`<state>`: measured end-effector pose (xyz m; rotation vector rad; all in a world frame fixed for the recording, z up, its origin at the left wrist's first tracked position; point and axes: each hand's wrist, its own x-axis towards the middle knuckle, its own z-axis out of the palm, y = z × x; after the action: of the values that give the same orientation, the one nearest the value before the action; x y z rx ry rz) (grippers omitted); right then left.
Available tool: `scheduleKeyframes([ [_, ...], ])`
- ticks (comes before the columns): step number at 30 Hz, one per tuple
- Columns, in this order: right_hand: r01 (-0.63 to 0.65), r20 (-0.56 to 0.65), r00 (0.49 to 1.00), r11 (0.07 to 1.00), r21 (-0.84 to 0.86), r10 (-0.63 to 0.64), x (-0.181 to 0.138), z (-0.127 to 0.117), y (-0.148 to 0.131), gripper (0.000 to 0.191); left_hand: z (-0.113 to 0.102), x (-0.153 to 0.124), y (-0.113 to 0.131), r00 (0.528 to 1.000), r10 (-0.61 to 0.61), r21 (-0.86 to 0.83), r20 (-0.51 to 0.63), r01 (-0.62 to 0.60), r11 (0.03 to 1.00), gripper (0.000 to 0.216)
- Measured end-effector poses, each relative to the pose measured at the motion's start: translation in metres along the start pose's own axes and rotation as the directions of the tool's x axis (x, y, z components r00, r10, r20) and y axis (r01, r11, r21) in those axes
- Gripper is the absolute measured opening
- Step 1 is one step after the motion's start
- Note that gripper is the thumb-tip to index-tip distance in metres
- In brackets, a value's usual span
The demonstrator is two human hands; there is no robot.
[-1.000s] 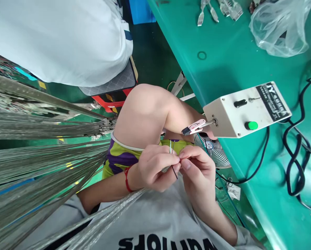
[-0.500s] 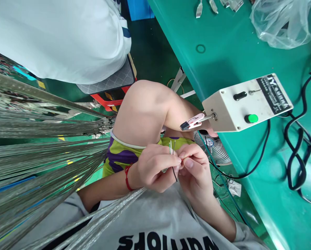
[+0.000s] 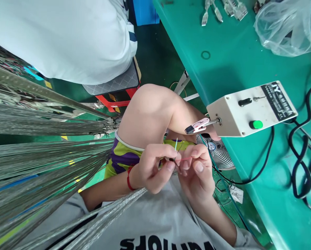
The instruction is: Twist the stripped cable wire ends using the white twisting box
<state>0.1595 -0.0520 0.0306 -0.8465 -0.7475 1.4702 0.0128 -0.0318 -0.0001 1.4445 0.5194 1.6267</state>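
The left hand [image 3: 152, 166] is closed, pinching the end of a silvery cable [image 3: 111, 211] whose thin coloured wires [image 3: 176, 152] splay up just past its fingertips. The right hand [image 3: 197, 170], touching it, is curled, nipping a red wire [image 3: 186, 158] between thumb and forefinger.

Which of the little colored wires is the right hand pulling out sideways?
The red wire. It runs sideways between the right hand and left hand, while the green wire sticks straight up above the fingers.
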Motion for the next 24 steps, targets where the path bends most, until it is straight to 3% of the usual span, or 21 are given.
scheduleKeyframes([
  [3,0.006,0.035,0.999,0.964,-0.266,0.004,0.001,-0.01,0.007,0.022,-0.002,-0.002,0.001,0.998,-0.051,-0.064,-0.035,0.048,0.997,0.037],
  [6,0.029,0.157,0.985,0.832,-0.554,0.07,0.006,-0.015,0.009,0.018,-0.006,0.0,0.002,0.994,-0.076,-0.105,-0.08,0.067,0.992,0.038],
  [9,0.071,0.3,0.937,0.739,-0.67,0.182,0.011,-0.011,0.005,0.015,-0.009,0.007,0.003,0.99,-0.105,-0.175,-0.096,0.087,0.981,0.041],
  [14,0.16,0.435,0.851,0.644,-0.748,0.294,0.023,0.0,-0.003,0.031,-0.016,0.02,0.001,0.988,-0.129,-0.29,-0.081,0.1,0.952,0.047],
  [19,0.146,0.44,0.865,0.719,-0.68,0.24,0.037,0.016,-0.017,0.033,-0.027,0.009,0.002,0.903,-0.363,-0.351,-0.231,0.271,0.896,0.056],
  [22,0.073,0.472,0.856,0.854,-0.515,0.211,0.04,0.035,-0.025,0.031,-0.03,-0.009,0.002,0.912,-0.329,-0.22,-0.244,0.278,0.935,0.046],
  [24,0.006,0.502,0.84,0.921,-0.39,0.207,0.041,0.049,-0.027,0.032,-0.031,-0.02,0.002,0.942,-0.246,0.034,-0.228,0.26,0.965,0.051],
])
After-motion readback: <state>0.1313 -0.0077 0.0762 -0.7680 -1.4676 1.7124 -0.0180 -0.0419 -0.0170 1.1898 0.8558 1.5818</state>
